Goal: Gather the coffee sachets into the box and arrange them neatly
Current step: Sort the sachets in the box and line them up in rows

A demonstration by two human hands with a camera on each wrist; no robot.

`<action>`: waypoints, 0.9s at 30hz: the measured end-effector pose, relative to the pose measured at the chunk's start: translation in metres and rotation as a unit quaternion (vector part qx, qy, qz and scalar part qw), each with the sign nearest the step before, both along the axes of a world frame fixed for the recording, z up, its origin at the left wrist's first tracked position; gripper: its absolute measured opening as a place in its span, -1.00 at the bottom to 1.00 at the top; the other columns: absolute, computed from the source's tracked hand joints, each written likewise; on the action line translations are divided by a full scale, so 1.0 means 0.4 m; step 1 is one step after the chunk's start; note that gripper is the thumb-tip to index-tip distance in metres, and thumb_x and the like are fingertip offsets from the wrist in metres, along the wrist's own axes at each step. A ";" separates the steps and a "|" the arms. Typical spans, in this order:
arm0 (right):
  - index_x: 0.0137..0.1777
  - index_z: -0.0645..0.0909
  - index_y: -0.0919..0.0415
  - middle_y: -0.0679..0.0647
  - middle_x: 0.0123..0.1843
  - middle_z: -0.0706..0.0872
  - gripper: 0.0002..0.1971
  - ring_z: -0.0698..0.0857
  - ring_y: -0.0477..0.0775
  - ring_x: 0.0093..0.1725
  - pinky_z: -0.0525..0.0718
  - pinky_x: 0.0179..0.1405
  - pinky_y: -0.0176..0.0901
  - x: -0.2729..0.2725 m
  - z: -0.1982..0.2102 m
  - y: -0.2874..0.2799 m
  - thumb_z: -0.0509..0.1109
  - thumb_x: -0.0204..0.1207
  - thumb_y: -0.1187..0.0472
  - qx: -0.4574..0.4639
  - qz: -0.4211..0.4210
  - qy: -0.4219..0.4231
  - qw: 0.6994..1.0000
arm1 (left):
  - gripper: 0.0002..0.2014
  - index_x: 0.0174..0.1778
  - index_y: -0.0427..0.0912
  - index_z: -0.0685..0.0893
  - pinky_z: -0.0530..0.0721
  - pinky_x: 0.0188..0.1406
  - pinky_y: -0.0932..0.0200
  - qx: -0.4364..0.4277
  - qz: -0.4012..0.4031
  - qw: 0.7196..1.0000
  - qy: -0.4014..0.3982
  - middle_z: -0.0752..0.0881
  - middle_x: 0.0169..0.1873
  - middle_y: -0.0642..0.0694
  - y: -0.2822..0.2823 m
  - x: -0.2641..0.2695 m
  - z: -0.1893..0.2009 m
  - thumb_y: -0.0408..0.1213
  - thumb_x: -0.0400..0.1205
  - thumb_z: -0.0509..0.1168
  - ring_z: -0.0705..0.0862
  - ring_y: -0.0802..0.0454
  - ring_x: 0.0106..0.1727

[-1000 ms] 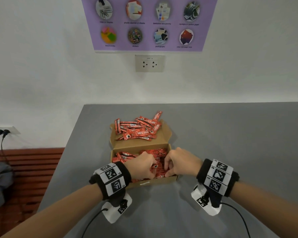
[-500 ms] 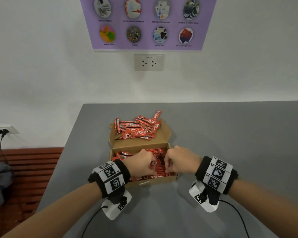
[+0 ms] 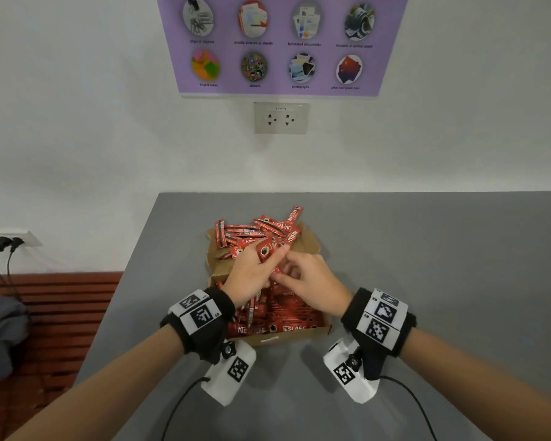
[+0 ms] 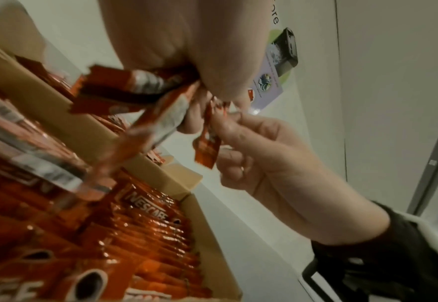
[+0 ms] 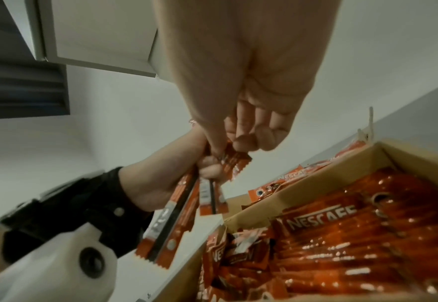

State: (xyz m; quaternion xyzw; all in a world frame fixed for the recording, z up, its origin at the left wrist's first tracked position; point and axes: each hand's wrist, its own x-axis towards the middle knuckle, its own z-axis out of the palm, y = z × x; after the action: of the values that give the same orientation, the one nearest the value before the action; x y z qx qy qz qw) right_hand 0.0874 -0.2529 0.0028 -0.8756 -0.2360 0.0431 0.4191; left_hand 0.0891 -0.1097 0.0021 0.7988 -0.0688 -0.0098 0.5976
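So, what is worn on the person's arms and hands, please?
The left hand and right hand are bare, as are the forearms. Each wrist has a black band carrying white tags printed with black square codes. Below each band hangs a white camera housing with its own square code, and a thin black cable leads away from it.

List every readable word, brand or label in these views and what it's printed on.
"NESCAFE": sachets in the box, also on the loose sachets on the lid.
"SPP-9": wall socket plate.
"stickers", "photographs", "Post-it notes": poster captions; the other captions are blurred.
Wrist bands carry square code markers, no words.
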 end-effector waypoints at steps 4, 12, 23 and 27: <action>0.00 0.56 0.19 -0.06 -0.38 0.66 -0.89 0.60 -0.21 -0.49 0.65 -0.30 -0.30 0.011 -0.005 -0.026 0.41 0.54 0.24 0.021 -0.020 0.044 0.999 | -0.86 -0.08 -0.20 0.61 0.35 -0.70 0.37 -0.074 0.024 0.996 0.053 0.55 -0.56 0.10 0.037 0.005 0.001 -0.21 0.59 0.35 0.35 0.24 -0.68; 0.13 0.40 0.12 0.02 -0.36 0.74 -0.88 0.69 -0.02 -0.50 0.65 -0.44 -0.27 -0.009 -0.009 -0.031 0.26 0.64 0.23 0.096 -0.002 0.091 0.991 | -0.86 -0.25 -0.30 0.71 0.42 -0.62 0.55 0.072 -0.058 0.994 0.061 0.70 -0.47 0.02 0.034 -0.024 -0.024 -0.28 0.50 0.46 0.54 0.38 -0.62; 0.00 0.75 0.18 -0.12 -0.12 0.70 -0.88 0.61 -0.26 -0.16 0.47 -0.20 -0.51 0.029 0.019 -0.107 0.43 0.51 0.26 -0.030 -0.019 -0.046 0.998 | -0.91 -0.24 -0.15 0.71 0.55 -0.39 0.47 0.237 -0.174 0.952 0.088 0.75 -0.39 0.01 0.059 -0.010 0.011 -0.28 0.58 0.39 0.66 0.32 -0.44; -0.04 0.78 0.20 -0.11 -0.21 0.76 -0.87 0.67 -0.18 -0.20 0.47 -0.21 -0.50 0.032 0.015 -0.136 0.40 0.55 0.23 -0.059 -0.028 0.013 0.998 | -0.88 -0.13 -0.20 0.76 0.44 -0.54 0.50 0.226 -0.129 0.965 0.044 0.70 -0.41 0.07 0.077 -0.005 0.030 -0.27 0.60 0.35 0.50 0.37 -0.60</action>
State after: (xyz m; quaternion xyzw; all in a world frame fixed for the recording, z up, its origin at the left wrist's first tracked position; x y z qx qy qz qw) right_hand 0.1003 -0.3071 0.0090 -0.9046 -0.2030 0.0567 0.3704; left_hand 0.0869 -0.0788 0.0142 0.8964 -0.1409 -0.1367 0.3975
